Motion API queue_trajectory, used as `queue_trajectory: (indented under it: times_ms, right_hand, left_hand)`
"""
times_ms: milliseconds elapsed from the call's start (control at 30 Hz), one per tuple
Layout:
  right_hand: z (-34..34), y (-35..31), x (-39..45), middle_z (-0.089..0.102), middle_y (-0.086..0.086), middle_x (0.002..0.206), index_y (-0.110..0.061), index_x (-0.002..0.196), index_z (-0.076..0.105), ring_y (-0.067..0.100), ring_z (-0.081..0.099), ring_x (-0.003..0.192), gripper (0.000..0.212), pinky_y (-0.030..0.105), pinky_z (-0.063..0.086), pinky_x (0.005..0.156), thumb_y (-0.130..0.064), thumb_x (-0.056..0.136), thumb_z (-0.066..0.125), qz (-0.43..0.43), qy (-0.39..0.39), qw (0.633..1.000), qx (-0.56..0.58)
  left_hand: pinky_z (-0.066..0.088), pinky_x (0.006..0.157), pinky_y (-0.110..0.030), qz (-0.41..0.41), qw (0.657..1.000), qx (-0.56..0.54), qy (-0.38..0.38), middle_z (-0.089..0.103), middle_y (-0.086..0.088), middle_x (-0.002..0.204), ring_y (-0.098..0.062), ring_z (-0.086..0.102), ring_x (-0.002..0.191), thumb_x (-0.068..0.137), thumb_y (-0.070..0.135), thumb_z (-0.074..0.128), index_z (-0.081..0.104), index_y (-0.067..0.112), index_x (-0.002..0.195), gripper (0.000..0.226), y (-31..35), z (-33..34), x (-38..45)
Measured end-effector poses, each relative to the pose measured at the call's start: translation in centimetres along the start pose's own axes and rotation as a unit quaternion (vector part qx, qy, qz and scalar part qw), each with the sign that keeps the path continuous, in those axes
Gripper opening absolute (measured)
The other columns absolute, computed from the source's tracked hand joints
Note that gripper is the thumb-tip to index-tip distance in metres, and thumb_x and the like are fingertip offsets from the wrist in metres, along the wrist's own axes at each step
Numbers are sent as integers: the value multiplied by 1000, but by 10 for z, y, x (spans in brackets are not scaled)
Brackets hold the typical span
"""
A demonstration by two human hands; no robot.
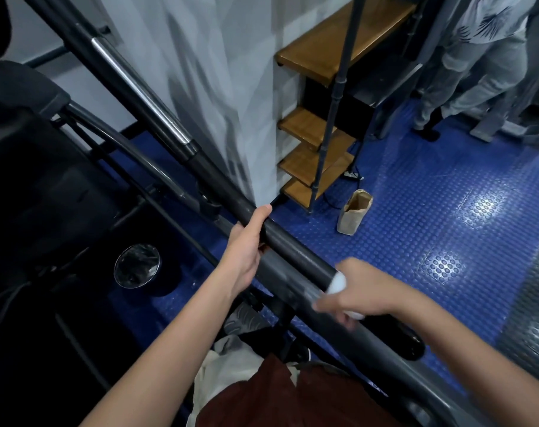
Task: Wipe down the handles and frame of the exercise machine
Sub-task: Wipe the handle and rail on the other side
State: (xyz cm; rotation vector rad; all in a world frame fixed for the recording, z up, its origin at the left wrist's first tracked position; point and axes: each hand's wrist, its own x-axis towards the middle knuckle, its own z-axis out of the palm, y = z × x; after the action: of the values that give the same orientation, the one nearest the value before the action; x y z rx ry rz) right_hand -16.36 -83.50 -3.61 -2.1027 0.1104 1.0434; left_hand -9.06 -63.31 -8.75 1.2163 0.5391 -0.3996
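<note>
The head view looks down a long dark handle bar (293, 251) of the exercise machine, which runs diagonally from upper left to lower right above the blue studded floor (431, 229). The left hand (246, 241) wraps its fingers around the bar midway. Just below it on the bar, the blurred right hand (354, 291) clutches a white cloth (336, 283) pressed against the tube. The wiping appears to be under way on this lower stretch. The chrome section (139, 90) higher up and the curved frame tubes (123, 140) beside it seemingly remain to be done.
</note>
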Motion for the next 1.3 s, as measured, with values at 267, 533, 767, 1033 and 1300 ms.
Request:
queue_trajectory:
  times_ms: [267,533,767,1033,1300]
  right_hand:
    - [42,-60,28,66,5,96,-14,106,52,27,68,88,19,31,34,58,-24,91,59,-69,328,888,-315]
    - [6,44,-39,73,3,65,-5,84,63,17,69,56,39,30,57,67,-42,81,77,12,26,999,38]
    - [-10,39,-32,65,13,61,-9,59,64,24,63,57,40,26,49,71,-39,79,80,2,-125,986,113]
    - [38,-54,23,62,2,85,-15,99,53,25,59,72,17,32,37,55,-25,88,60,-40,303,908,-286]
    - [14,24,-29,71,1,69,-18,80,59,18,69,63,37,30,55,66,-53,80,71,-8,115,989,-89]
  left_hand:
    - [53,72,-25,8,999,29,-14,70,4,79,-10,69,77,82,50,78,59,12,118,55,-7,3,-9]
    - [55,89,-33,-6,998,6,-65,72,6,79,-11,71,85,88,44,73,59,12,117,46,-16,4,-18]
    - [56,90,-33,4,997,28,-76,71,4,79,-13,71,85,91,42,71,59,11,113,40,-12,3,-21]
    - [53,87,-33,12,996,68,-64,74,1,83,-13,73,83,86,48,74,62,12,108,44,-11,4,-22]
    - [52,80,-28,11,995,65,-71,73,5,79,-10,73,81,92,43,69,64,15,106,31,-10,4,-23]
